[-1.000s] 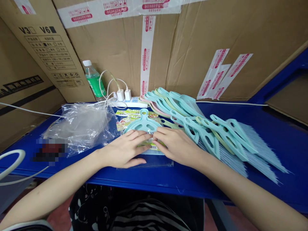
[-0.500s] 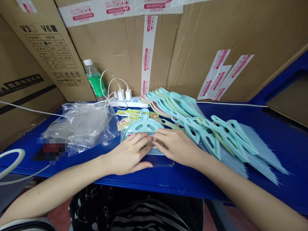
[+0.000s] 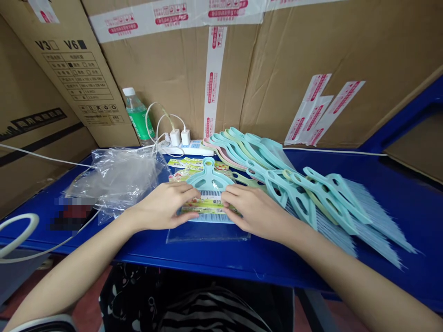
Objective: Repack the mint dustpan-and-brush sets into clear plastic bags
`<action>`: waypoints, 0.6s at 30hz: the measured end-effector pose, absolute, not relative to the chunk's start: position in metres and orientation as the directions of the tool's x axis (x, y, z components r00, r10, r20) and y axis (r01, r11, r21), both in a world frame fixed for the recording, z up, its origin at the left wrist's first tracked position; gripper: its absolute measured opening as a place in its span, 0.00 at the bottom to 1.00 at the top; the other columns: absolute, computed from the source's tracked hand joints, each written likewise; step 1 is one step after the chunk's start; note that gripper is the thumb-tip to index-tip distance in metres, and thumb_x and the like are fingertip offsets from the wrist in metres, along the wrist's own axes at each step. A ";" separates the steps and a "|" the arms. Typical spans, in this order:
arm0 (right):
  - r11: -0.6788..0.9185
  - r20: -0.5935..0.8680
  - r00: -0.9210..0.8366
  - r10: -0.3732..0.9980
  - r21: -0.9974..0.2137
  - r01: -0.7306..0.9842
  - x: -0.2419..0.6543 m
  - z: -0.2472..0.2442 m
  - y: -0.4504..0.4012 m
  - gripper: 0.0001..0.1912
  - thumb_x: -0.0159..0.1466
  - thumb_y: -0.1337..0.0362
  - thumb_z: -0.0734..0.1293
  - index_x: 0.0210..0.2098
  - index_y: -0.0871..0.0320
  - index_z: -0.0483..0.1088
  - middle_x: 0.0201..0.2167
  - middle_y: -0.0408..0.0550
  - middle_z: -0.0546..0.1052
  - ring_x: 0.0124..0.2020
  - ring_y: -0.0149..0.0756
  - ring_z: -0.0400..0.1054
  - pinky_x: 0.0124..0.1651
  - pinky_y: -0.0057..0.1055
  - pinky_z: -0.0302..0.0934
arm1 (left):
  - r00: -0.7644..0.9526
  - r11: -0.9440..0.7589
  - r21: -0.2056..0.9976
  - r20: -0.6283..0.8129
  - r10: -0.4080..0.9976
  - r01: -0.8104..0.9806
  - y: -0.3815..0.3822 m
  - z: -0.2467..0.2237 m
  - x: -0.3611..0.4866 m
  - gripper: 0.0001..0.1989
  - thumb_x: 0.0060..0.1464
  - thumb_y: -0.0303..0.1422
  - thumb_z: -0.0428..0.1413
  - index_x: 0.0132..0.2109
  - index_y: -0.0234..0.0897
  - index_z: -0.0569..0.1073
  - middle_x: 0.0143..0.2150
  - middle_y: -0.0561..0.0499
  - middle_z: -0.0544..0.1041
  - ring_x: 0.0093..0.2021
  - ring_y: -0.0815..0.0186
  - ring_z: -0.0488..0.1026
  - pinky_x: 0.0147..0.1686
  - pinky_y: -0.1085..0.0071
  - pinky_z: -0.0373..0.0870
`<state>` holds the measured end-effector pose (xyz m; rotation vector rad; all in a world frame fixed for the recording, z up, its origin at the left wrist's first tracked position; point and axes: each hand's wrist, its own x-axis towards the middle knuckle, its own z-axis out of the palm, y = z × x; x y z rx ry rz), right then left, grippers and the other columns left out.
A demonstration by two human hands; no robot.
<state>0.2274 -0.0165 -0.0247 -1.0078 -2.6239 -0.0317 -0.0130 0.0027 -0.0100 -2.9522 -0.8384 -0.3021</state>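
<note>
In front of me lies a mint-blue dustpan (image 3: 208, 173) with a blue-bristled brush (image 3: 212, 217) on it, inside a clear plastic bag (image 3: 207, 234). A yellow-green printed label card (image 3: 210, 203) lies across the bristles. My left hand (image 3: 169, 203) rests over the left side of the set, thumb apart from the fingers. At the label's right end, my right hand (image 3: 249, 207) has its curled fingers and thumb closed around the card's edge; its fingertips are partly hidden. Both palms face down.
Mint, green and pink dustpans (image 3: 242, 145) and brushes (image 3: 318, 198) are heaped at right. Clear plastic bags (image 3: 121, 177) lie at left, and more label cards (image 3: 183, 168) behind the set. A bottle (image 3: 138, 117) and power strip (image 3: 190, 148) stand against the cardboard (image 3: 166, 69).
My left hand has slid left, away from the right hand, uncovering the label card and bristles. The right hand stays at the label's right end.
</note>
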 end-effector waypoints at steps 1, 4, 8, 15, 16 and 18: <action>0.746 0.302 -0.697 0.651 -0.082 0.661 0.227 -0.025 -0.016 0.08 0.64 0.71 0.60 0.28 0.58 0.65 0.27 0.45 0.69 0.28 0.34 0.62 0.31 0.31 0.51 | 0.840 -0.854 0.006 0.179 0.512 0.520 0.003 -0.011 -0.013 0.12 0.61 0.39 0.52 0.44 0.34 0.71 0.37 0.48 0.76 0.36 0.62 0.73 0.36 0.66 0.71; 0.740 0.286 -0.700 0.654 -0.052 0.670 0.225 -0.026 -0.016 0.09 0.66 0.69 0.61 0.28 0.58 0.65 0.26 0.44 0.70 0.28 0.33 0.62 0.30 0.31 0.50 | 0.854 -0.868 0.016 0.167 0.492 0.497 0.002 -0.012 -0.010 0.09 0.61 0.35 0.51 0.41 0.35 0.71 0.35 0.49 0.76 0.32 0.65 0.73 0.32 0.69 0.68; 0.770 0.284 -0.730 0.622 -0.050 0.636 0.226 -0.025 -0.015 0.09 0.67 0.68 0.61 0.29 0.58 0.67 0.27 0.44 0.71 0.28 0.34 0.64 0.30 0.30 0.51 | 0.859 -0.872 0.090 0.151 0.490 0.481 0.001 -0.010 -0.010 0.11 0.62 0.28 0.45 0.34 0.36 0.70 0.30 0.52 0.74 0.28 0.69 0.69 0.28 0.71 0.64; 0.821 0.316 -0.767 0.559 -0.079 0.566 0.227 -0.028 -0.014 0.11 0.68 0.67 0.61 0.30 0.59 0.68 0.26 0.43 0.71 0.28 0.33 0.64 0.30 0.30 0.53 | 0.893 -0.911 -0.034 0.215 0.396 0.412 0.001 -0.018 -0.005 0.11 0.64 0.29 0.44 0.39 0.35 0.71 0.32 0.51 0.73 0.29 0.68 0.70 0.29 0.72 0.65; 0.821 0.330 -0.764 0.555 -0.069 0.567 0.226 -0.030 -0.014 0.12 0.69 0.67 0.60 0.29 0.59 0.69 0.26 0.43 0.71 0.27 0.32 0.63 0.30 0.30 0.53 | 0.897 -0.913 -0.085 0.244 0.369 0.398 0.000 -0.020 -0.004 0.12 0.64 0.29 0.44 0.39 0.35 0.71 0.31 0.51 0.73 0.28 0.67 0.70 0.28 0.71 0.65; 0.818 0.351 -0.758 0.550 -0.047 0.573 0.225 -0.033 -0.013 0.14 0.69 0.67 0.59 0.29 0.59 0.69 0.26 0.43 0.70 0.27 0.32 0.63 0.30 0.30 0.52 | 0.904 -0.910 -0.175 0.288 0.318 0.376 -0.001 -0.025 0.000 0.13 0.64 0.29 0.43 0.36 0.34 0.71 0.29 0.51 0.73 0.27 0.67 0.69 0.27 0.71 0.65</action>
